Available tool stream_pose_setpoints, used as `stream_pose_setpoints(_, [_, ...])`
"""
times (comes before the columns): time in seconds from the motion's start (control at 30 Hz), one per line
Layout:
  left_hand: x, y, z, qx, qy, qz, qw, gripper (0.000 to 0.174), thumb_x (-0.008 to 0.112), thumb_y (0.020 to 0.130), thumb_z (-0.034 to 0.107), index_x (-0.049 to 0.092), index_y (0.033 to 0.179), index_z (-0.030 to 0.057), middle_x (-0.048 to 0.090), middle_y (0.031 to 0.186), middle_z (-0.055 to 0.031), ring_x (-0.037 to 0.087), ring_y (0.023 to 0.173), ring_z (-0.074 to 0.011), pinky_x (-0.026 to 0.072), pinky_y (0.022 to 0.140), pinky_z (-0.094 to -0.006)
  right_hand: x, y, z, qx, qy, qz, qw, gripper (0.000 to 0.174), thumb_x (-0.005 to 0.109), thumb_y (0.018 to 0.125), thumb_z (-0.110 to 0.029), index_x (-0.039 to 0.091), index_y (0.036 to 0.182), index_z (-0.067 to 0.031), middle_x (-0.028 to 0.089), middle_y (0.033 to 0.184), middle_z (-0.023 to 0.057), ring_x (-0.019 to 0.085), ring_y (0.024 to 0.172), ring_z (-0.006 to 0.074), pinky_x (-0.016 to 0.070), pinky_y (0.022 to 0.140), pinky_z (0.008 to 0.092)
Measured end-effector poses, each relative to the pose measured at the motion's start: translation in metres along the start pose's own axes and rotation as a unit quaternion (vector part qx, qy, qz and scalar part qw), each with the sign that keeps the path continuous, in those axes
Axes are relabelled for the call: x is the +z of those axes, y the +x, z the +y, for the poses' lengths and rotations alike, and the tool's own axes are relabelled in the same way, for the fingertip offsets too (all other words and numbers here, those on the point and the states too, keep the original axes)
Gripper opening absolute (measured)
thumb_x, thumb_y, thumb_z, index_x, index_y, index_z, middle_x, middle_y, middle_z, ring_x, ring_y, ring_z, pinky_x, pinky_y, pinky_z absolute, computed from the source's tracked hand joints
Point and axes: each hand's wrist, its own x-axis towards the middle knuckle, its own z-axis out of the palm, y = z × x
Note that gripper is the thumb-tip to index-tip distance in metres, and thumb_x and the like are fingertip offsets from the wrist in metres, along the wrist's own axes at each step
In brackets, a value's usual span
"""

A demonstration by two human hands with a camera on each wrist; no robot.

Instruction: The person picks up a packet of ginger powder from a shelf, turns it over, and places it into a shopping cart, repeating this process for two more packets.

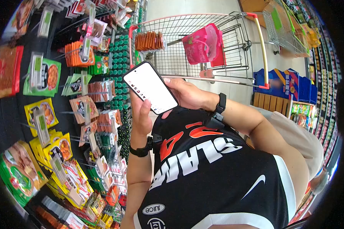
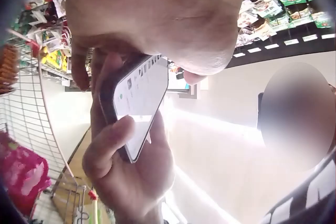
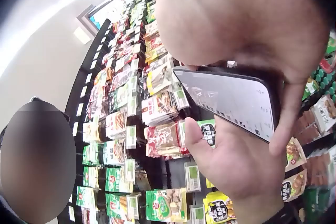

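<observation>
Both hands hold a smartphone (image 1: 151, 87) in front of the chest, its lit white screen tilted up. My left hand (image 1: 140, 116) grips its near left side, the thumb at the screen edge and the fingers mostly hidden behind. On the opposite side my right hand (image 1: 189, 93) holds the phone, thumb at its right edge. In the left wrist view the right hand (image 2: 134, 166) shows below the phone (image 2: 139, 103). From the right wrist, the left hand (image 3: 236, 161) appears under the phone (image 3: 231, 98), its thumb raised beside the screen.
A shopping cart (image 1: 233, 38) stands ahead, carrying a pink bag (image 1: 200, 45) and a row of brown packets (image 1: 149, 41). Shelving on the left holds hanging food packets (image 1: 46, 78) with price tags. Blue boxes (image 1: 283, 84) stand at right, near a second cart (image 1: 283, 30).
</observation>
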Motion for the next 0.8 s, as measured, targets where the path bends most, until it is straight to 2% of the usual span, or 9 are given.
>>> stream_pose_setpoints(0.27, [0.039, 0.071, -0.015, -0.041, 0.037, -0.075, 0.996, 0.079, 0.048, 0.099, 0.042, 0.018, 0.156, -0.0038, 0.043, 0.147, -0.0156, 0.044, 0.135, -0.0242, 0.0338, 0.115, -0.0392, -0.057, -0.011, -0.057, -0.02, -0.012, 0.024, 0.999, 0.056, 0.037, 0.11, -0.042, 0.053, 0.134, 0.0061, 0.066, 0.119, 0.0193, 0.069, 0.107, 0.0303, 0.0649, 0.079, 0.0504])
stream_pose_setpoints(0.4, [0.069, 0.113, -0.026, -0.045, 0.127, -0.145, 0.98, 0.073, 0.048, 0.102, 0.04, 0.024, 0.153, -0.0064, 0.045, 0.147, -0.018, 0.045, 0.135, -0.0272, 0.0329, 0.115, -0.0391, -0.098, -0.033, -0.087, -0.055, -0.105, 0.018, 0.993, 0.051, 0.036, 0.111, -0.042, 0.057, 0.131, 0.0004, 0.067, 0.112, 0.0122, 0.07, 0.093, 0.0184, 0.0654, 0.073, 0.0385])
stream_pose_setpoints(0.5, [0.098, 0.139, -0.03, -0.091, 0.189, -0.245, 0.947, 0.062, 0.042, 0.107, 0.035, 0.03, 0.152, -0.0057, 0.054, 0.139, -0.0207, 0.052, 0.129, -0.0289, 0.0375, 0.111, -0.0385, -0.135, -0.056, -0.109, -0.051, -0.082, 0.102, 0.99, 0.037, 0.051, 0.108, -0.022, 0.05, 0.138, -0.0018, 0.064, 0.116, 0.008, 0.068, 0.097, 0.0166, 0.0653, 0.074, 0.0366])
stream_pose_setpoints(0.53, [0.107, 0.144, -0.038, -0.126, 0.197, -0.248, 0.94, 0.061, 0.043, 0.107, 0.036, 0.032, 0.152, -0.0041, 0.056, 0.136, -0.0193, 0.056, 0.122, -0.0265, 0.0408, 0.106, -0.0381, -0.16, -0.052, -0.108, -0.151, -0.159, 0.12, 0.968, 0.039, 0.055, 0.104, -0.011, 0.048, 0.141, -0.002, 0.064, 0.117, 0.0067, 0.065, 0.103, 0.0157, 0.0655, 0.074, 0.0367])
stream_pose_setpoints(0.57, [0.116, 0.148, -0.046, -0.16, 0.206, -0.25, 0.933, 0.06, 0.044, 0.107, 0.037, 0.034, 0.151, -0.0024, 0.058, 0.132, -0.018, 0.059, 0.116, -0.0241, 0.0441, 0.102, -0.0376, -0.18, -0.064, -0.114, -0.111, -0.116, 0.181, 0.97, 0.042, 0.054, 0.103, -0.009, 0.046, 0.144, -0.0025, 0.063, 0.121, 0.0061, 0.063, 0.109, 0.0147, 0.0651, 0.072, 0.0363])
stream_pose_setpoints(0.63, [0.133, 0.158, -0.058, -0.176, 0.252, -0.265, 0.914, 0.058, 0.054, 0.104, 0.034, 0.037, 0.15, 0.0021, 0.061, 0.127, -0.0156, 0.062, 0.106, -0.0195, 0.0468, 0.095, -0.0359, -0.223, -0.065, -0.121, -0.183, -0.192, 0.311, 0.913, 0.04, 0.054, 0.102, -0.007, 0.046, 0.141, -0.0002, 0.065, 0.116, 0.0107, 0.068, 0.102, 0.0176, 0.0641, 0.069, 0.0341])
stream_pose_setpoints(0.67, [0.139, 0.16, -0.062, -0.18, 0.268, -0.277, 0.905, 0.058, 0.056, 0.103, 0.032, 0.037, 0.15, 0.0028, 0.061, 0.127, -0.0154, 0.062, 0.105, -0.0198, 0.0469, 0.095, -0.036, -0.248, -0.066, -0.124, -0.175, -0.284, 0.391, 0.858, 0.038, 0.054, 0.1, -0.008, 0.047, 0.136, 0.0017, 0.067, 0.111, 0.0162, 0.071, 0.096, 0.0251, 0.0634, 0.068, 0.0394])
stream_pose_setpoints(0.77, [0.149, 0.168, -0.078, -0.201, 0.3, -0.295, 0.885, 0.057, 0.065, 0.098, 0.027, 0.043, 0.145, 0.0026, 0.064, 0.123, -0.0153, 0.065, 0.102, -0.0248, 0.05, 0.092, -0.039, -0.347, -0.058, -0.115, -0.03, -0.527, 0.542, 0.654, 0.034, 0.054, 0.096, -0.016, 0.046, 0.121, 0.0059, 0.069, 0.097, 0.0318, 0.071, 0.084, 0.0479, 0.0588, 0.073, 0.0565])
stream_pose_setpoints(0.8, [0.149, 0.17, -0.084, -0.212, 0.303, -0.303, 0.879, 0.056, 0.065, 0.098, 0.025, 0.044, 0.145, 0.0037, 0.064, 0.124, -0.0139, 0.064, 0.103, -0.0229, 0.0492, 0.092, -0.0379, -0.372, -0.052, -0.114, -0.003, -0.526, 0.56, 0.64, 0.035, 0.054, 0.093, -0.02, 0.048, 0.117, 0.006, 0.068, 0.098, 0.0348, 0.068, 0.09, 0.0531, 0.0541, 0.081, 0.0625])
